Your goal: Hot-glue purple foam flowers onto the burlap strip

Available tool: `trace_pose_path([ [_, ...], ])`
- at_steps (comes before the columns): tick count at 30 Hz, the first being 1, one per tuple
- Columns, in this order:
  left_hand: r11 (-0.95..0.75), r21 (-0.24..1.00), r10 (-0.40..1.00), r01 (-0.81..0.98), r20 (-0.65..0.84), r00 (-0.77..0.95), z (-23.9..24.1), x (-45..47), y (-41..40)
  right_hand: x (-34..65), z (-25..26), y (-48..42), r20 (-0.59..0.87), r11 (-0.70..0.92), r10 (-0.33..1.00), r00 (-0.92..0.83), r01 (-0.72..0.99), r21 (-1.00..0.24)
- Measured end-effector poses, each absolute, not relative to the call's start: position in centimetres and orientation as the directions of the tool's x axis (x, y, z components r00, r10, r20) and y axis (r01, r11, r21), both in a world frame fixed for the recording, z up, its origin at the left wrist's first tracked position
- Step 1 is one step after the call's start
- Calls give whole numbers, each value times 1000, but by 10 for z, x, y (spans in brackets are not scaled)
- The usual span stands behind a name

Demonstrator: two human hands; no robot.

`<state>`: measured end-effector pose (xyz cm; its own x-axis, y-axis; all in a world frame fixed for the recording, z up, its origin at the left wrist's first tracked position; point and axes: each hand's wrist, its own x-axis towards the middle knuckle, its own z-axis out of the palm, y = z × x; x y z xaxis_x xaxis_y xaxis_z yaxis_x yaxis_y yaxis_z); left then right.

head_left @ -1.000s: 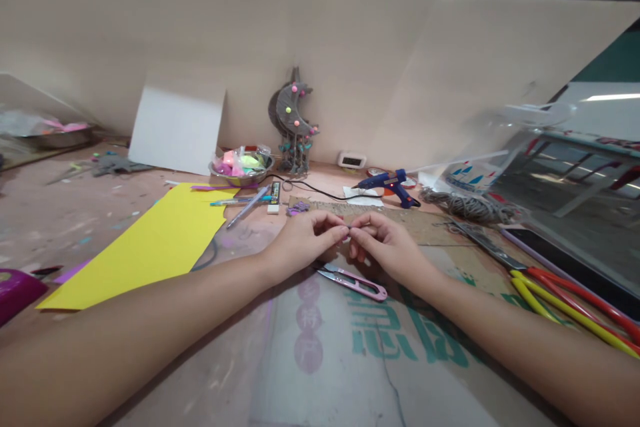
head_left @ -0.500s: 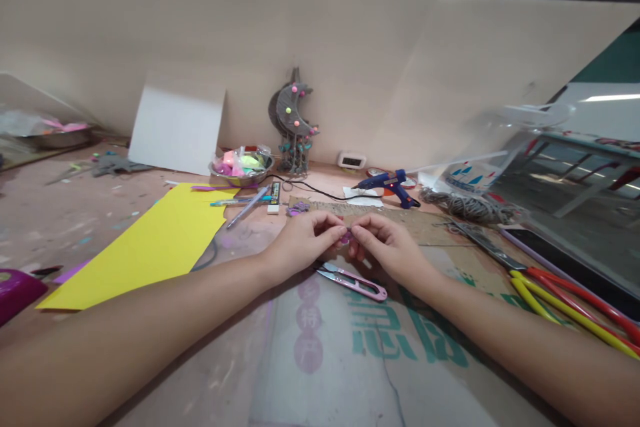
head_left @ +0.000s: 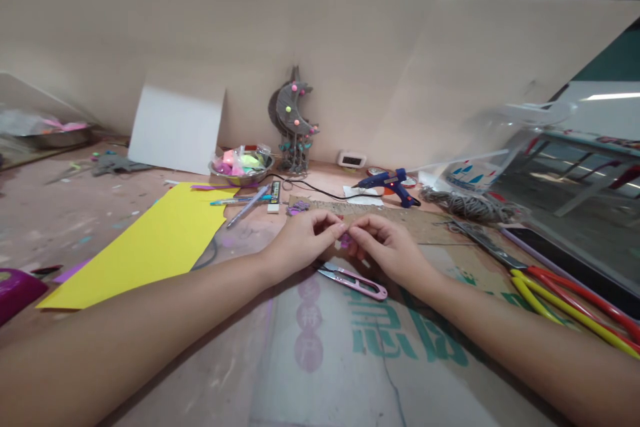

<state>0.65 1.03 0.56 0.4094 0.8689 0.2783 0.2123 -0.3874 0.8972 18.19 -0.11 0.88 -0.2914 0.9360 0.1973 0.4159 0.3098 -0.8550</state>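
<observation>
My left hand [head_left: 305,240] and my right hand [head_left: 385,247] meet fingertip to fingertip over the middle of the table. Both pinch a tiny purple piece [head_left: 345,238] between thumbs and forefingers. Only a sliver of that piece shows, so its shape is unclear. Pink thread snips [head_left: 354,280] lie flat on the table just below the two hands, touching neither.
A yellow paper sheet [head_left: 150,243] lies at the left. Behind the hands are pens [head_left: 247,203], a bowl of coloured bits [head_left: 241,165], a moon ornament [head_left: 294,119], a blue glue gun [head_left: 390,183] and a twine coil [head_left: 465,205]. Red and yellow rods [head_left: 575,307] lie right.
The hands stay nearly in place. The small purple piece, unseen a second ago, now shows between the fingertips, and the right fingers have shifted slightly left.
</observation>
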Motion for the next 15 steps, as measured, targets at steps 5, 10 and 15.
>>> trace_pose_path([
  [5,-394,898,868,195,294,399,4,6,11,183,8,-1,192,309,938,-287,450,-837],
  [10,-360,919,874,158,273,402,2,7,13,183,7,-1,212,325,938,-274,487,-811],
  [15,-321,932,895,169,240,377,3,8,13,182,10,-2,226,313,947,-229,490,-814],
])
